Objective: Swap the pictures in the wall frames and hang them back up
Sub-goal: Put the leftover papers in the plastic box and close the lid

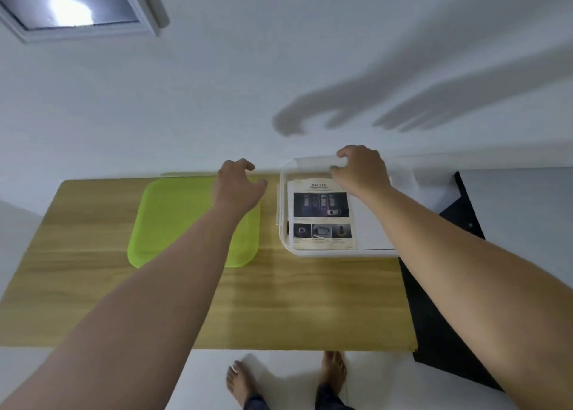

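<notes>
A white translucent frame (282, 223) lies flat on the wooden table (279, 301), at its far right by the wall. Inside it is a printed sheet (322, 216) headed "SAFETY" with dark car photos. My right hand (361, 171) reaches over the sheet and grips the frame's far edge, thumb and fingers pinching a pale strip there. Left of it lies a flat lime-green rectangular panel (173, 223) with rounded corners. My left hand (237, 186) hovers over the panel's far right corner, fingers loosely curled and holding nothing.
The table stands against a white wall. A window (77, 3) is set in the wall at the upper left. A black object (440, 316) stands on the floor just right of the table. My bare feet (238, 378) are at the table's near edge.
</notes>
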